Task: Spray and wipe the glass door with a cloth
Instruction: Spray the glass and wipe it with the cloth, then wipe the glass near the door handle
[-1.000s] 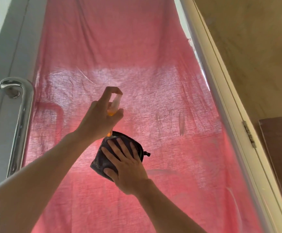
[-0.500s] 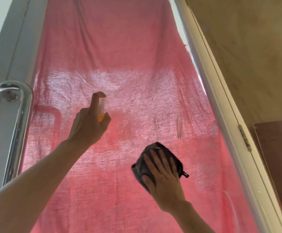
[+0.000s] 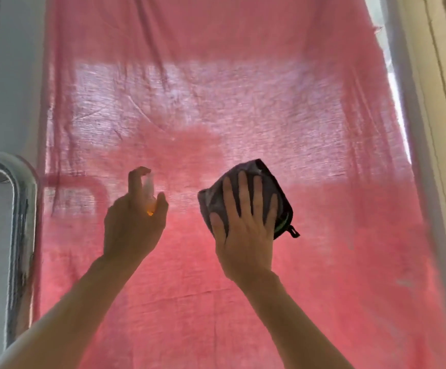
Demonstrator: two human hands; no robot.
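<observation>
Left forearm: bare, rising from the lower left corner toward the middle of the view.
Right forearm: bare, rising from the lower middle, angled up and slightly left to the wrist.
Left hand [image 3: 134,225]: clenched around a small spray bottle [image 3: 149,193], seen from the back; the forefinger is hooked over the top of the bottle and the thumb stands up on its right side.
Spray bottle: small and translucent, with an orange tint low down where it meets the palm; only its upper part shows above the fingers, and it is blurred.
Right hand [image 3: 246,233]: fingers spread flat, palm pressing a cloth [image 3: 246,182] against the pane; the grip is a flat press, not a closed fist.
Cloth: dark grey, bunched, with a green edge and a small black loop tag at its lower right corner; it shows above and to both sides of the fingers, to the right of the bottle and apart from it.
Glass door [image 3: 243,107]: fills the middle of the view; both hands work at about mid-height on it.
Door handle [image 3: 17,222]: curved polished metal bar at the left edge, well left of the bottle hand.
Door frame [image 3: 429,145]: pale, running diagonally down the right side.
Pink fabric [image 3: 323,262]: hangs behind the glass, backlit, brighter in a band across the upper half, with a creased weave.
</observation>
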